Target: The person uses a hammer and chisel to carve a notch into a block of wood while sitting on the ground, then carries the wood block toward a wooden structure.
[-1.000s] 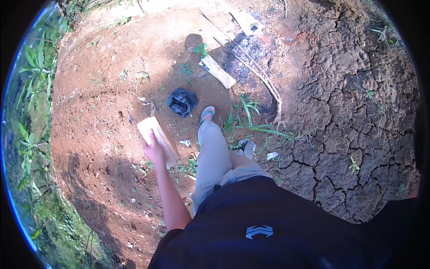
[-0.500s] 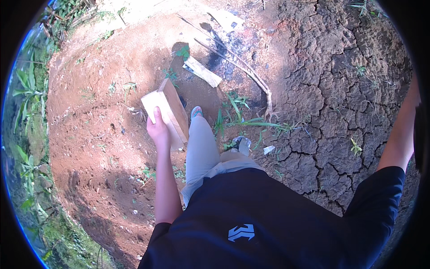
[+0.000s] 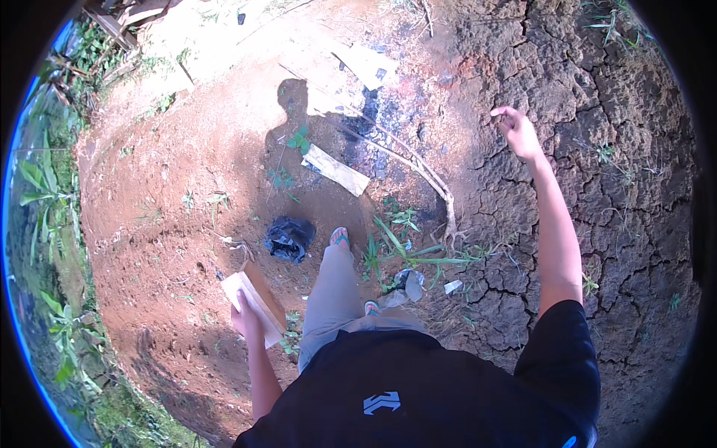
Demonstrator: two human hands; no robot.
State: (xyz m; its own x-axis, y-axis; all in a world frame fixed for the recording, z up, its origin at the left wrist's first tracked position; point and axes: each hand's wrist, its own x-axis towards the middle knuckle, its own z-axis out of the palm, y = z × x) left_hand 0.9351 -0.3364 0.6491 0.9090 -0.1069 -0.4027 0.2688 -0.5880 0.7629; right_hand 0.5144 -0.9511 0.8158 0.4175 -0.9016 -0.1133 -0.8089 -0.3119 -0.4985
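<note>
My left hand [image 3: 247, 321] is closed on a box-shaped wooden piece [image 3: 258, 310], low on my left beside my leg. Its pale broad face lies under my thumb, and a browner side panel faces my leg; my other fingers are hidden behind it. Out to the right, my right hand [image 3: 517, 136] is raised over the cracked soil, its fingers loosely bent and apart with nothing visible in them. A crumpled black plastic bag [image 3: 290, 239] lies on the ground between the wooden piece and my forward foot.
A pale flat board [image 3: 336, 170] lies ahead of my foot. Beyond it, long forked branches [image 3: 418, 160] cross a charred patch. Green grass blades [image 3: 396, 246] and crumpled scraps [image 3: 409, 284] lie right of my legs. Deep cracks run through the soil [image 3: 515, 224] at right.
My left hand has lowered the wooden piece back toward my body, uncovering the black bag. My right arm has swung forward and inward from the right rim. My feet have shifted with a step.
</note>
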